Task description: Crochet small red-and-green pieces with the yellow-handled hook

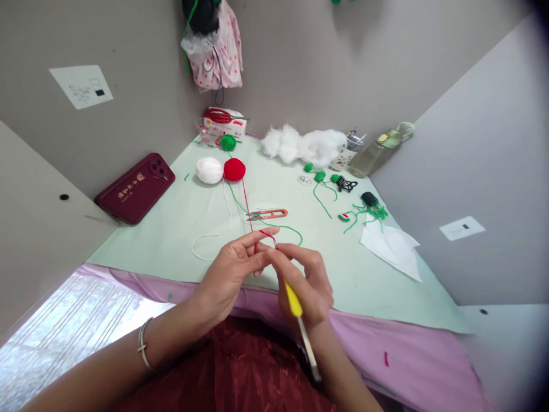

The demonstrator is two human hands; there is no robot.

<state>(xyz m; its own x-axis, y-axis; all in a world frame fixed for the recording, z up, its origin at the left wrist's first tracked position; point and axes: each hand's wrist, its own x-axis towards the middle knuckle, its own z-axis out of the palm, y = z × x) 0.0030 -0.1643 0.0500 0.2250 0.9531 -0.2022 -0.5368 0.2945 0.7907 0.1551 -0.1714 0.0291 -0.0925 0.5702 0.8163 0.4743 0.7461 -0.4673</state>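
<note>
Red yarn (247,200) runs from a red ball (234,169) down to my left hand (229,269), where it loops over the raised index finger. The thumb of that hand pinches near the yarn's working end; any stitches there are too small to make out. My right hand (306,280) grips a crochet hook (294,298) with a yellow grip and a pale flat end pointing down toward me. The hook's tip meets the red yarn between both hands' fingertips. Just beyond my fingers lie orange thread snips (268,214).
White (209,170) and green (228,142) yarn balls stand at the back left, a dark red phone (136,187) at left. White stuffing (302,144), a pen cup (345,153) and a bottle (377,151) line the back. Green crocheted pieces (319,176) and white sheets (390,247) lie right.
</note>
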